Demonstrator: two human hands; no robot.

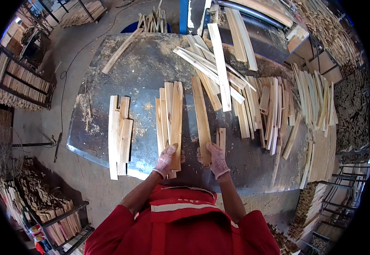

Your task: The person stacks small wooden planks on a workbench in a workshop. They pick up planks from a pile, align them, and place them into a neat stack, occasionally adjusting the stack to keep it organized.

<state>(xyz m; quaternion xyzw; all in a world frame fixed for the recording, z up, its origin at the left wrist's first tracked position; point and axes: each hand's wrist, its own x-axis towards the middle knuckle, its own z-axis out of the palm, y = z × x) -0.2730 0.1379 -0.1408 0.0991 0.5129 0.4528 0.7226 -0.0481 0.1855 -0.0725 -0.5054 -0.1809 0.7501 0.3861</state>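
Note:
My left hand [166, 160], in a pale work glove, is closed round the near end of a wooden slat [176, 119]. Just left of that slat, several more slats [163, 114] lie side by side, partly under the hand. My right hand [214, 159], gloved too, grips the near end of a separate wooden slat [201, 114] that points away from me. Beside the right hand, a short wood piece [221, 138] rests on the dark metal table [142, 89]. The fingers under both slats are mostly hidden.
A small group of slats [119, 131] lies at the left. Crossing slats [221, 68] and a larger pile of strips [274, 110] cover the right side. A blue tub [129, 28] with offcuts stands behind the table, and a fan [6, 151] at far left.

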